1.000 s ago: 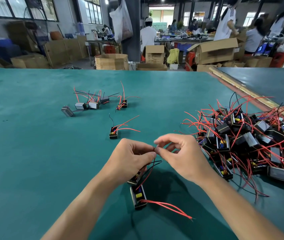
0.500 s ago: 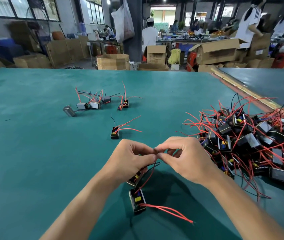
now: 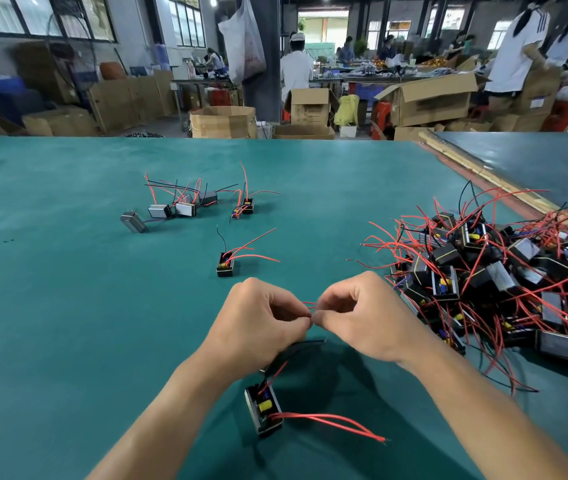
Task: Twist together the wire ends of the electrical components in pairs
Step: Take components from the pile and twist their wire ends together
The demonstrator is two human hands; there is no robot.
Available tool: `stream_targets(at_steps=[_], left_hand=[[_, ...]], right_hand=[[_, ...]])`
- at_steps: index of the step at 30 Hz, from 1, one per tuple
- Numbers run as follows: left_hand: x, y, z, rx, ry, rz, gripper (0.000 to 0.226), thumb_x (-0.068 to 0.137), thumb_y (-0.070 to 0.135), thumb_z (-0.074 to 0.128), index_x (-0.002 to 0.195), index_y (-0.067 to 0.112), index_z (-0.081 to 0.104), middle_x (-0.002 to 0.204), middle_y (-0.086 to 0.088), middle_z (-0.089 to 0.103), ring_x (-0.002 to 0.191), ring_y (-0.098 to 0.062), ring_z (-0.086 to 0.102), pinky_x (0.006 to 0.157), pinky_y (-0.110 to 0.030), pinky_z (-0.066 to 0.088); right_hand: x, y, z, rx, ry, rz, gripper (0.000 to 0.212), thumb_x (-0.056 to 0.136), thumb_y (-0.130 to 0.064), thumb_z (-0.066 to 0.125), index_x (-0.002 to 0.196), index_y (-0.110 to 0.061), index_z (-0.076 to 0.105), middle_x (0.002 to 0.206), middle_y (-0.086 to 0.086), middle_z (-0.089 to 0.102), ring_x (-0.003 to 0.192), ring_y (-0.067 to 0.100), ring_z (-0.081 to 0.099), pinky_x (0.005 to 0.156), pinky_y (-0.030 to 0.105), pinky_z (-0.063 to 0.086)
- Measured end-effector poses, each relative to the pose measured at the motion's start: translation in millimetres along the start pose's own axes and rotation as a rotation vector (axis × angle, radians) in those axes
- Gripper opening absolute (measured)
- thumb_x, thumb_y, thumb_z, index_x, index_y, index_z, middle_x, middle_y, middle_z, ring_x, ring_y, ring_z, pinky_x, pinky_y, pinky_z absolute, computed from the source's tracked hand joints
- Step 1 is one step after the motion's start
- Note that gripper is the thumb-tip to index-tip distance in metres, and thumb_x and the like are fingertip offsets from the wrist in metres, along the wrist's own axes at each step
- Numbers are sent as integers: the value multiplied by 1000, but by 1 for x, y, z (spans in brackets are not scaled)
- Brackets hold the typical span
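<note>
Mid table (image 3: 67,306) | L hand (image 3: 258,323) + R hand (image 3: 362,320) grips pinch red wire ends (image 3: 309,304)

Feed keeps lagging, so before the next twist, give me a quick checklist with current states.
1. Left hand grip pinches the thin red wire ends: ok.
2. Right hand grip pinches the same ends: ok.
3. Ends twisted together: cannot tell, fingertips hide them.
4. Small black box-shaped component with yellow part lies on the teal table mat below the hands: ok.
5. Its long red loose wires lie clear of the tangled pile of black components: ok.
</note>
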State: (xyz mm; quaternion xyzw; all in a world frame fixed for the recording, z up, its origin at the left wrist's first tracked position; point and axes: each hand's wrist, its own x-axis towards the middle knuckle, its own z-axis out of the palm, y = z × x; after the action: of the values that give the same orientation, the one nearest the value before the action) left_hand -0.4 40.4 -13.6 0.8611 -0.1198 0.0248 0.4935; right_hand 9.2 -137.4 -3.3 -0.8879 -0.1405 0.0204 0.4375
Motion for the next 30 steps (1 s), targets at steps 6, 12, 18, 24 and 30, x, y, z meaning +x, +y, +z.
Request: stream_targets(at_steps=[6, 12, 18, 24, 30], left_hand=[[1, -4, 0, 81, -21, 98, 15, 81, 18, 71, 75, 31, 77, 52, 6, 62, 44, -8, 46, 47, -18, 38], [6, -1, -11, -213, -111, -201, 14, 84, 10, 72, 71, 12, 77, 53, 0, 55, 49, -14, 41, 52, -24, 35], [4, 4, -18, -314, -231, -264, 17, 80, 0, 68, 66, 7, 74, 47, -3, 46, 43, -14, 36, 44, -21, 28], [5, 5, -17, -324, -299, -272, 8, 70, 5, 74, 63, 9, 73, 50, -5, 46, 43, -13, 37, 43, -18, 31], [4, 2, -16, -289, -330, -224, 11, 62, 18, 71, 64, 7, 73, 53, -8, 49, 46, -15, 38, 46, -21, 28]], right_hand=[[3, 2, -6, 476, -162, 313, 19, 83, -9, 72, 64, -14, 73, 61, 0, 65, 47, 7, 50, 50, 19, 45], [4, 5, -2, 103, -1, -107, 12, 82, -8, 76, 76, -18, 79, 69, -6, 73, 59, -1, 59, 62, 15, 48], [-1, 2, -2, 149, -59, -227, 5, 78, -20, 83, 80, -23, 80, 72, -6, 74, 62, 5, 61, 62, 25, 50], [0, 3, -10, 119, -133, -239, 9, 77, -14, 84, 81, -21, 81, 74, -7, 76, 65, 4, 65, 60, 23, 51], [0, 0, -11, 93, -182, -205, 13, 79, -20, 83, 71, -26, 75, 64, -13, 71, 56, -5, 54, 57, 13, 43]])
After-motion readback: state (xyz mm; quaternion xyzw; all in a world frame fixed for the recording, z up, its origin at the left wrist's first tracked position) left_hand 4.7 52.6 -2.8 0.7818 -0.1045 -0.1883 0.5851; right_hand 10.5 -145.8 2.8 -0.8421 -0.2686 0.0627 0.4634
